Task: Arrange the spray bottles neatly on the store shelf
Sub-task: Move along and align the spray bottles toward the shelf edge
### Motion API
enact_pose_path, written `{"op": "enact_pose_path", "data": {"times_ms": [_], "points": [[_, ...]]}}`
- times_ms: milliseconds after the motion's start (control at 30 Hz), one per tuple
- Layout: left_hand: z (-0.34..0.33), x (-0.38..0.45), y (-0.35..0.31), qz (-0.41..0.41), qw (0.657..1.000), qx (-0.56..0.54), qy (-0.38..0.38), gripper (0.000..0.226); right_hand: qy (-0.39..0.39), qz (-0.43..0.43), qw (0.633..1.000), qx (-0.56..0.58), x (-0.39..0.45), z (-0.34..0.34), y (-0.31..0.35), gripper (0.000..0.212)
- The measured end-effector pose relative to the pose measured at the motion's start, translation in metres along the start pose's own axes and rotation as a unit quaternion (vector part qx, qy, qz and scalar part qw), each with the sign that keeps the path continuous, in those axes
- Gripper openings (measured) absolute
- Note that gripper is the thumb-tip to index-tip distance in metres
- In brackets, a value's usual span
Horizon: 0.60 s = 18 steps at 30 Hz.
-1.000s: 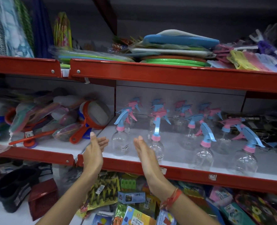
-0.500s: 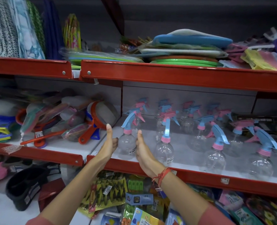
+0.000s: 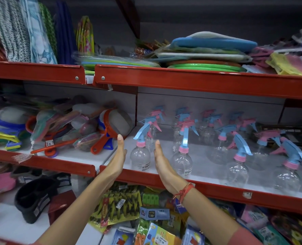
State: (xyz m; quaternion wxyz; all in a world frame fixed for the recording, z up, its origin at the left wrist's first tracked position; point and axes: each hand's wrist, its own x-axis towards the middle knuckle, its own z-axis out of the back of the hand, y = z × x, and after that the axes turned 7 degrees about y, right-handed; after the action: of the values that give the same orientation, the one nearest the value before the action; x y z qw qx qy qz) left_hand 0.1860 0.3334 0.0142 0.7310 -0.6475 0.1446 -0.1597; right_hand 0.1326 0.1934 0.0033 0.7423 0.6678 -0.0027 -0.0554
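Observation:
Several clear spray bottles with blue and pink trigger heads stand in loose rows on the white middle shelf [image 3: 205, 156]. The front-left bottle [image 3: 140, 156] stands upright between my two hands. My left hand [image 3: 117, 160] is flat and open just left of it, palm facing the bottle. My right hand [image 3: 161, 164], a red thread on its wrist, is flat and open just right of it. Neither hand visibly grips the bottle. A second front bottle [image 3: 182, 160] stands right of my right hand. Two more front bottles [image 3: 237, 171] [image 3: 286, 177] stand further right.
A red shelf lip [image 3: 217, 189] runs along the front. Strainers and plastic utensils [image 3: 86, 131] crowd the shelf section to the left. Flat green and blue items [image 3: 205, 55] are stacked on the shelf above. Packaged goods [image 3: 146, 214] fill the shelf below my arms.
Both hands have moved forward and closed in around the front-left bottle, from spread below the shelf lip to flanking it. The camera has shifted slightly closer.

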Motion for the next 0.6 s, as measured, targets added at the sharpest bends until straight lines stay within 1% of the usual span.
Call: {"op": "enact_pose_path", "data": {"times_ms": [100,167,200,267,300,333,367,400,467,533,600], "points": [[-0.005,-0.013,0.001,-0.018,0.998,-0.043,-0.03,0.101,-0.018,-0.006,1.0,0.014,0.014,0.002,0.003,0.086],[-0.008,-0.017,0.003,-0.002,0.998,-0.065,-0.013,0.103,-0.024,-0.02,0.999,0.023,0.024,-0.001,0.004,0.09],[-0.008,-0.017,0.004,0.003,0.999,-0.052,-0.002,0.104,-0.022,-0.024,0.999,0.028,0.028,-0.002,0.004,0.092],[-0.011,-0.02,0.0,0.019,0.999,-0.035,-0.004,0.078,-0.016,-0.024,0.999,0.039,0.03,-0.004,0.003,0.093],[-0.01,-0.017,0.001,0.022,0.999,-0.044,0.001,0.074,-0.01,-0.024,0.999,0.042,0.029,-0.005,0.002,0.093],[-0.009,-0.014,0.002,0.02,0.999,-0.046,0.004,0.083,-0.002,-0.024,0.999,0.043,0.028,-0.006,0.0,0.095],[-0.007,-0.005,0.007,0.014,1.0,-0.027,0.002,0.097,0.001,-0.024,0.999,0.04,0.025,-0.006,-0.001,0.097],[-0.006,-0.003,0.007,0.015,1.0,-0.019,0.01,0.104,0.004,-0.024,0.999,0.041,0.023,-0.007,-0.002,0.099],[-0.005,-0.005,0.001,0.021,0.999,-0.018,0.018,0.107,0.012,-0.021,0.999,0.041,0.018,-0.008,-0.002,0.098],[-0.003,-0.006,-0.005,0.036,0.999,-0.018,0.011,0.108,0.024,-0.013,0.999,0.034,0.014,-0.007,-0.004,0.095],[0.001,-0.003,-0.006,0.039,0.998,-0.04,0.017,0.107,0.03,-0.007,0.999,0.022,0.011,-0.007,-0.005,0.092]]}}
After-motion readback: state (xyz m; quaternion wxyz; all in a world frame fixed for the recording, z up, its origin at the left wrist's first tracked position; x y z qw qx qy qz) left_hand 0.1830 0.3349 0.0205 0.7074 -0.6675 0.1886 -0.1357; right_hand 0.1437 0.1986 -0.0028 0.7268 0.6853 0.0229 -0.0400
